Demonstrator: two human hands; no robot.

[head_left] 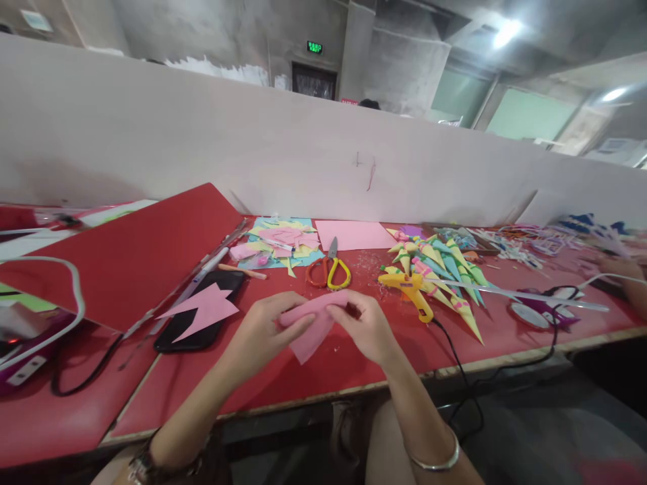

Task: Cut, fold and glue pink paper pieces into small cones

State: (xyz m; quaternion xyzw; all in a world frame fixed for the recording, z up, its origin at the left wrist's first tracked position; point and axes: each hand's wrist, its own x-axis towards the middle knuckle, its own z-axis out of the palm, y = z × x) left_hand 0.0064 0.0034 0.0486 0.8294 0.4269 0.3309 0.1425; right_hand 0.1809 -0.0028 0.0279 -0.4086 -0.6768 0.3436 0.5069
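So, head view, the only one here: there's a pink sheet (306,343) held between both hands, over the red surface (267,380) near its front edge. Top edge is curled into a loose roll, and a pointed flap hangs down below it. Can't tell whether the tip of that flap touches down.

Handling-wise, I'd guess it's thin paper or something close: next to no weight, bendy, some spring in the curl, not very slippery. Probably creases or tears easily, so I'd go light and pinch near both ends of the roll rather than squash the middle.

As for the fingers: left hand (265,330) has the left end of the roll, thumb in front and the others behind, closed down to about the paper's thickness. Right hand (373,329) does a similar pinch at the right end, thumb tucked in close; its other fingertips are partly hidden, so no clue how hard they press.

Neither hand touches anything else that I can see. Scissors (332,253) lie just beyond the hands, a yellow glue gun (412,291) sits to the right by a heap of paper cones (468,314), and a cut pink piece (205,306) rests on a black phone-like slab (189,342) to the left.
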